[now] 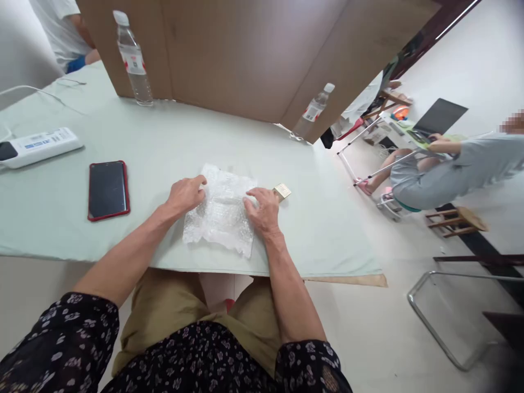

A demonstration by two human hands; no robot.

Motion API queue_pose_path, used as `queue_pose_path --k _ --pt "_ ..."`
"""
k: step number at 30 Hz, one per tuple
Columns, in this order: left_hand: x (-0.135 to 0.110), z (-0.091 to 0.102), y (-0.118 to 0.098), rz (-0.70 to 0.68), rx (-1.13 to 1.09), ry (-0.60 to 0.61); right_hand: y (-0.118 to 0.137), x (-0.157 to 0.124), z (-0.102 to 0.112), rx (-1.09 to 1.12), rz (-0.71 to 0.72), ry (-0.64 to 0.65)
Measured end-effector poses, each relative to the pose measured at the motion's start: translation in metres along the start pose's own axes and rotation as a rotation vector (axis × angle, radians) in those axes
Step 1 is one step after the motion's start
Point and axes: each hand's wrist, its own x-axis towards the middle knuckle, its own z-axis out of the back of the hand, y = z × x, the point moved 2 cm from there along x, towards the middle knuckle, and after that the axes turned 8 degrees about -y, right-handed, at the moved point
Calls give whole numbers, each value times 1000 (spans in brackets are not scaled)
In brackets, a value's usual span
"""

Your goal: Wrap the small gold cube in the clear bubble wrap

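Observation:
A sheet of clear bubble wrap (pixel 221 213) lies flat on the pale green table (pixel 164 147) in front of me. My left hand (pixel 186 194) rests on its left edge, fingers curled onto the wrap. My right hand (pixel 264 210) presses down on its right edge with fingers bent. A small gold-coloured box (pixel 282 191) sits on the table just beyond my right fingertips, touching or nearly touching the wrap.
A red-cased phone (pixel 108 189) lies to the left, a white power strip (pixel 39 146) further left. Two water bottles (pixel 133 60) (pixel 313 111) stand by a brown cardboard screen (pixel 245 54). A seated person (pixel 450 169) works at right; another person (pixel 65 33) at back left.

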Motion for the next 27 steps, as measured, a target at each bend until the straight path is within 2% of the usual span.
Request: queue_pose_path --k 3,6,8,11,12,14,16,19,21,22,24,27 --pt "2 2 1 56 127 -32 -2 -4 -7 -69 28 87" --pt "1 6 1 86 233 -21 -6 -3 -4 -109 29 15" --pt "0 10 -2 53 240 -76 -2 -3 -2 -90 87 -4" --pt "-2 13 -9 -94 182 -185 8 -7 -6 -47 217 138" --pt "-3 12 -11 -162 154 -165 10 -8 -8 -44 238 209" --pt "-4 8 -14 -291 123 -27 9 -10 -11 -52 235 297" --pt "-7 4 -14 -370 142 132 2 -9 -9 -62 204 246" --pt "-10 3 -15 -382 188 231 -18 0 7 -101 79 -77" --pt "-12 4 -17 -368 199 251 -37 4 19 -171 -92 -309" --pt "-13 4 -18 -361 203 255 -47 5 24 -213 -190 -383" --pt "-14 4 -21 -352 208 251 -66 6 29 -255 -363 -398" --pt "-15 2 -23 -340 197 234 -82 6 29 -151 -500 -257"
